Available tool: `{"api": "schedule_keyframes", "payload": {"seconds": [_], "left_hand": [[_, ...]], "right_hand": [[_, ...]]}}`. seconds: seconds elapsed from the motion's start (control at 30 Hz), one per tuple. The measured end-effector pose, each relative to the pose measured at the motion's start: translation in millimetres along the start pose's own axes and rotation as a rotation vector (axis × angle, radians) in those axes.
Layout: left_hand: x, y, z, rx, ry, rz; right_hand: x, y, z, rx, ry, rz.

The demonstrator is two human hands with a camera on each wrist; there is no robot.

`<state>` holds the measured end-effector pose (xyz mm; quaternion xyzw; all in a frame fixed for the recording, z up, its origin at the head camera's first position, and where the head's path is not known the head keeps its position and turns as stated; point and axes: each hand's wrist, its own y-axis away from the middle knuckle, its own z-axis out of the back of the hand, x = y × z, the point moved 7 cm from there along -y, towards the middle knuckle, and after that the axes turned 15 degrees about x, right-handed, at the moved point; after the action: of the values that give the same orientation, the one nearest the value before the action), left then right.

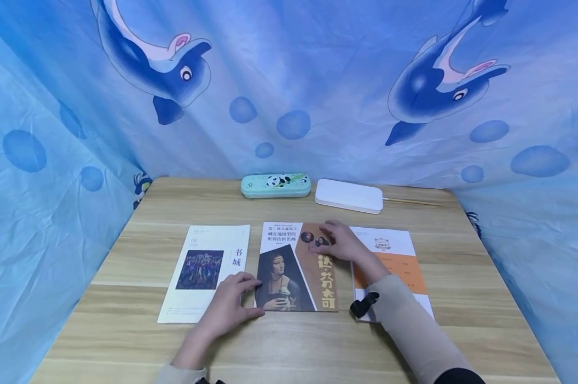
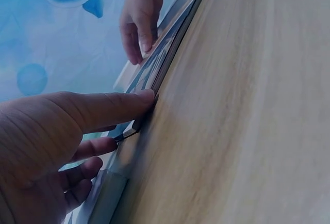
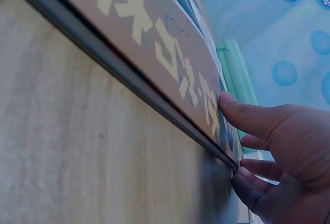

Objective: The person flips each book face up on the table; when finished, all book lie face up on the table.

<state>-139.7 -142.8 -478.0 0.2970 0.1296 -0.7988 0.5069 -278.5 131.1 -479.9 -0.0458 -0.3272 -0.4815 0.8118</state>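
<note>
The left hand [image 1: 226, 306] lies flat with fingers nearly straight, its fingertips on the near left corner of the middle book [image 1: 296, 269]; the thumb [image 2: 111, 108] presses against that corner's edge. It grips nothing. The right hand [image 1: 342, 242] rests on the book's far right corner, fingers loosely spread and touching the cover, not curled round it.

The book lies flat on the bench [image 1: 126, 256], cover up, long axis running away from the person, title at the far end. It sits between the two hands, centre of the bench.

Just to its left lies a white magazine [image 1: 205, 272], partly under the left hand. Just to its right lies an orange-and-white booklet [image 1: 399, 256], crossed by the right sleeve. Beyond, near the bench's far edge, sit a panda pencil case [image 1: 275, 185] and a white case [image 1: 348, 196], well apart from the hands. Blue dolphin cloth [image 1: 294, 80] hangs behind.
</note>
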Motion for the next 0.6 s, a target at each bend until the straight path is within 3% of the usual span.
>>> {"api": "schedule_keyframes", "payload": {"seconds": [0.3,0.6], "left_hand": [[-1.1,-0.3,0.7,0.006,-0.057,-0.025],[-18.1,-8.3,2.5,-0.031,-0.047,-0.035]], "right_hand": [[-2,-1,0,0.004,0.019,0.022],[7,27,20,-0.003,-0.055,0.101]]}}
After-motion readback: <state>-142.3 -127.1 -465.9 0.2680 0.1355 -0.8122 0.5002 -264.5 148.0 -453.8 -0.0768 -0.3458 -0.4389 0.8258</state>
